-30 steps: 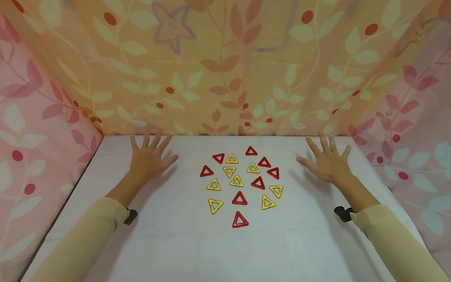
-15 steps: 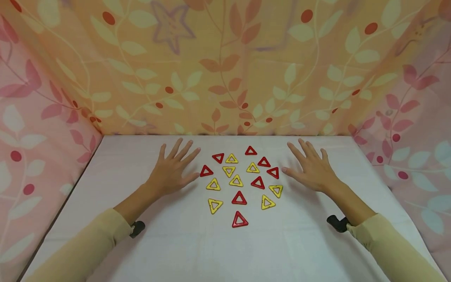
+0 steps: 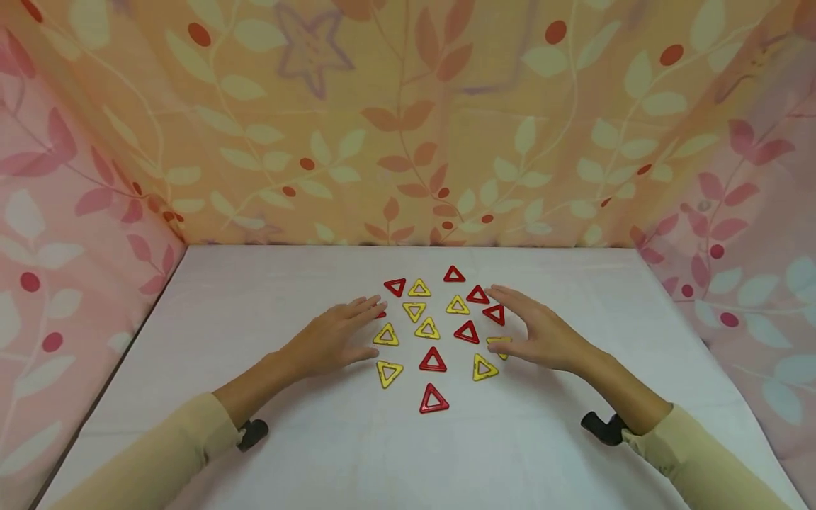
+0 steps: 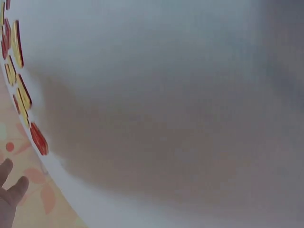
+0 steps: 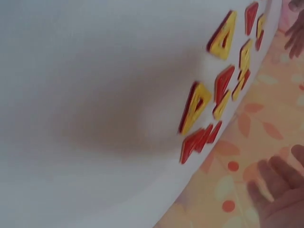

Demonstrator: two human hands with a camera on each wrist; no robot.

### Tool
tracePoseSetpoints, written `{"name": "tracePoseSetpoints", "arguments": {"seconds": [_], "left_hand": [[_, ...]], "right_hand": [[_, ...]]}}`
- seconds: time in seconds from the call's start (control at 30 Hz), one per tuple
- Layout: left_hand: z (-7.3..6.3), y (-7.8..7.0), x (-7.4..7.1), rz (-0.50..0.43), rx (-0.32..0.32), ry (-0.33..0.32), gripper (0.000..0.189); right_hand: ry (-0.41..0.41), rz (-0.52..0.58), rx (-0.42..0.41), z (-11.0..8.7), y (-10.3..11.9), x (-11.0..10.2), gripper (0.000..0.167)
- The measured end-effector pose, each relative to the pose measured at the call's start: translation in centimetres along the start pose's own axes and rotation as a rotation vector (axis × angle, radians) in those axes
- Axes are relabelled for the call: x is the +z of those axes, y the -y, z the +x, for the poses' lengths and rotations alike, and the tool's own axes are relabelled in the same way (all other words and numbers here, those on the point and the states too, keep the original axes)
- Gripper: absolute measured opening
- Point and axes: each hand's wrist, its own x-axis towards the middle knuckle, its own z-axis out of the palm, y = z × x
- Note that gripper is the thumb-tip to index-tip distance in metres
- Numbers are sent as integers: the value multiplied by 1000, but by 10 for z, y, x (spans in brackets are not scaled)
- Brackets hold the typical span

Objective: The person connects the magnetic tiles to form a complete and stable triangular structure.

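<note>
Several red and yellow plastic triangles with hollow centres lie flat in a loose cluster on the white tabletop. At the cluster's left side, my left hand (image 3: 331, 338) hovers with relaxed fingers, partly hiding a red triangle (image 3: 382, 314). Its thumb points toward a yellow triangle (image 3: 386, 343). From the right, my right hand (image 3: 545, 333) reaches over the cluster, thumb and fingers spread apart. That thumb covers part of a yellow triangle (image 3: 499, 339), and its fingertips are by a red triangle (image 3: 478, 301). Neither hand holds anything. In the right wrist view, yellow triangles (image 5: 228, 28) show dark red edges.
A white cloth (image 3: 306, 453) covers the table. Floral fabric (image 3: 255, 127) stands behind it and along both sides. A black device (image 3: 253, 434) sits at my left cuff and another black device (image 3: 602, 428) at my right cuff.
Both hands have moved inward from the table's sides to the cluster's edges. Their fingers have gone from widely spread to more relaxed and turned inward. The triangles lie as before.
</note>
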Motion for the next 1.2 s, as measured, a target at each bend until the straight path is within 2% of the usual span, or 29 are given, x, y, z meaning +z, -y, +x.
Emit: {"name": "tracePoseSetpoints", "arguments": {"seconds": [0.17,0.27,0.43,0.57,0.7,0.8,0.93,1.2], "left_hand": [[-3,-9,5,-161,-52,82,88],[-4,-12,8,-221,-46,94,89],[-6,-14,15,-288,-7,116,78],[-5,-16,20,-298,36,139,69],[-3,-18,23,-254,57,156,62],[-3,-19,25,-238,47,169,58],[-3,-19,26,-261,31,190,55],[-3,-20,30,-297,-16,217,56]], "right_hand": [[16,131,-111,-2,11,13,80],[87,171,-99,-2,18,21,78],[196,256,-87,-6,28,36,77],[238,291,-87,-9,32,47,73],[274,297,-78,-11,34,55,69],[304,337,-68,-12,36,60,67],[329,380,-73,-10,37,65,64],[348,330,-72,-4,44,77,56]]}}
